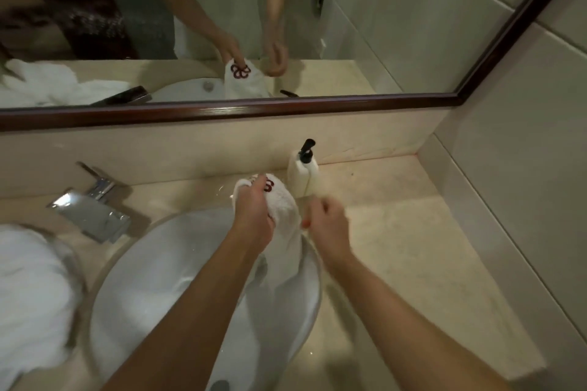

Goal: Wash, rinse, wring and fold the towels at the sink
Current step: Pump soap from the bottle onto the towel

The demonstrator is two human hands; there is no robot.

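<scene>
A white towel (284, 203) with a dark red embroidered logo hangs over the far right rim of the white oval sink (152, 267). My left hand (252, 209) grips its upper end, fingers closed over the logo. My right hand (324, 222) is just right of the towel, fingers curled into a fist; it is blurred, and whether it pinches the towel's edge cannot be told. The towel's lower part drapes down into the basin between my forearms.
A white soap bottle (301, 173) with a black pump stands behind the towel. A chrome faucet (92, 209) sits at the left. More white towels (30, 292) are heaped at the left edge. A beige counter (413, 232) stretches right to the tiled wall; a mirror (349, 25) hangs above.
</scene>
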